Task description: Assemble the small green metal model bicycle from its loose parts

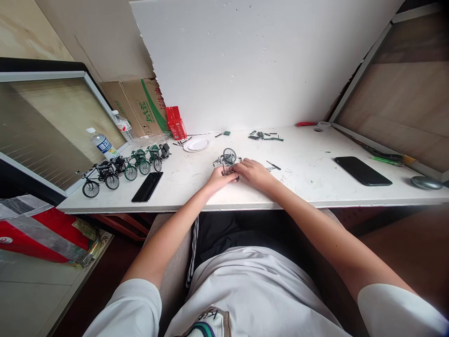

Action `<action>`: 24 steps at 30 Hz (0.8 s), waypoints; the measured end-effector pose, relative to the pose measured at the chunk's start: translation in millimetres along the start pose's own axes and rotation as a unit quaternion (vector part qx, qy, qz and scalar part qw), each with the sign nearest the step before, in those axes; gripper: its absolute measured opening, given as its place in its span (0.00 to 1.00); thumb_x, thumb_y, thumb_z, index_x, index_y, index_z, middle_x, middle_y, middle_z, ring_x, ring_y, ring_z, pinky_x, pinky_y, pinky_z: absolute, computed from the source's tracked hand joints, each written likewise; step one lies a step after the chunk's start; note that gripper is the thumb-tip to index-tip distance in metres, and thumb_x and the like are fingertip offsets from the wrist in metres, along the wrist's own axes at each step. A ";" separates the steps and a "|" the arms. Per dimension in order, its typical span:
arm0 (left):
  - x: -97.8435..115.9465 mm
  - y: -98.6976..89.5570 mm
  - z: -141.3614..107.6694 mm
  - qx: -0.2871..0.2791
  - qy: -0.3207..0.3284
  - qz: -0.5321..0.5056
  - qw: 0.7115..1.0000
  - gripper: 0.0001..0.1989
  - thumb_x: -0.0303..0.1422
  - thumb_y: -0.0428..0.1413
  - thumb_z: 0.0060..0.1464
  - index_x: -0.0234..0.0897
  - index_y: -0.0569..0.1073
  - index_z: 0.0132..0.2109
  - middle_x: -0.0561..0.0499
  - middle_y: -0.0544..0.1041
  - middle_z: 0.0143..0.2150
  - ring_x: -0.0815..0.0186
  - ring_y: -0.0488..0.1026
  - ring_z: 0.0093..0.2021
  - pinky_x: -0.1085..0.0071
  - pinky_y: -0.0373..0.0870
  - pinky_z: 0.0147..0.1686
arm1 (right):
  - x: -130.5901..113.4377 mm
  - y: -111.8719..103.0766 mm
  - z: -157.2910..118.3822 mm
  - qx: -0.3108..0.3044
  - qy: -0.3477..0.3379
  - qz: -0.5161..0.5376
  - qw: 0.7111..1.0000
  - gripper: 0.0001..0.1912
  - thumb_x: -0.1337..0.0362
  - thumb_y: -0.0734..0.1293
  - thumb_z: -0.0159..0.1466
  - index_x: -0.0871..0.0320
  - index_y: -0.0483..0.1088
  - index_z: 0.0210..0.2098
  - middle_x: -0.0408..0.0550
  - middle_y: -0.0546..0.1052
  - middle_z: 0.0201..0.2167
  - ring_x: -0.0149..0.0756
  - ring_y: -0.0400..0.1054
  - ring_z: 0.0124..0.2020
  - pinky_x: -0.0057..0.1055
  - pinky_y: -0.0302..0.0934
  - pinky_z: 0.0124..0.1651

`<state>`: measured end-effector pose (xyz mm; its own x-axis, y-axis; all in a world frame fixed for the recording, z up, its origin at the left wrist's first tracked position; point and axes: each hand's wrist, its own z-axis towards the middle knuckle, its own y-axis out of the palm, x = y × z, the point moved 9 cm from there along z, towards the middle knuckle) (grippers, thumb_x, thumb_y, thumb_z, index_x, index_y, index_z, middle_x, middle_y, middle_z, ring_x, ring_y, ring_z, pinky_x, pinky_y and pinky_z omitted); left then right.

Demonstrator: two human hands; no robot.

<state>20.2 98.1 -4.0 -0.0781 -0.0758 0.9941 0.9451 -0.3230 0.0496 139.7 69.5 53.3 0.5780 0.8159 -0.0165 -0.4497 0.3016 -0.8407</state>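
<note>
A partly built black model bicycle (229,156) is held over the white table, one spoked wheel pointing up and away from me. My left hand (221,178) is closed around its lower frame from the left. From the right, my right hand (253,171) has its fingers bent onto the same model, and they hide much of the frame. Just right of that hand lies a small dark screwdriver (273,165), with tiny loose parts near it. Farther back sits a cluster of dark green model parts (264,136).
Several finished model bicycles (101,178) stand at the left, beside a phone (147,187) and bottles (102,143). White paper plates (196,144) and a red box (176,123) are at the back. Another phone (363,171) and a mouse (426,182) lie right.
</note>
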 end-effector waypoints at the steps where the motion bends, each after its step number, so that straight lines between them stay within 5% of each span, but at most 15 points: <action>1: 0.3 0.3 -0.1 0.003 0.000 0.000 1.000 0.21 0.41 0.73 0.51 0.31 0.83 0.47 0.42 0.84 0.46 0.59 0.82 0.45 0.56 0.79 0.54 | 0.7 0.5 0.1 0.000 0.005 0.005 1.000 0.09 0.67 0.60 0.77 0.54 0.72 0.48 0.53 0.78 0.38 0.46 0.66 0.40 0.39 0.56 0.40; 7: 3.4 2.0 -0.9 0.019 0.009 0.002 1.000 0.18 0.38 0.73 0.51 0.30 0.82 0.44 0.43 0.83 0.44 0.61 0.82 0.42 0.59 0.80 0.50 | 6.6 -2.1 0.5 0.016 0.041 0.037 0.998 0.09 0.63 0.59 0.78 0.55 0.71 0.47 0.55 0.78 0.37 0.48 0.68 0.39 0.40 0.59 0.40; 24: -0.6 1.0 2.1 0.008 0.016 0.024 1.000 0.18 0.38 0.72 0.53 0.31 0.82 0.46 0.42 0.84 0.44 0.61 0.82 0.42 0.58 0.80 0.50 | -1.9 -10.2 0.6 0.018 0.007 0.061 0.998 0.15 0.65 0.59 0.78 0.54 0.77 0.50 0.55 0.79 0.38 0.48 0.68 0.41 0.41 0.62 0.40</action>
<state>21.9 99.7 -4.3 -0.0425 -0.1217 0.9917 0.9529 -0.3034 0.0036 142.8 65.2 62.2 0.5257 0.8413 -0.1255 -0.5421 0.2177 -0.8116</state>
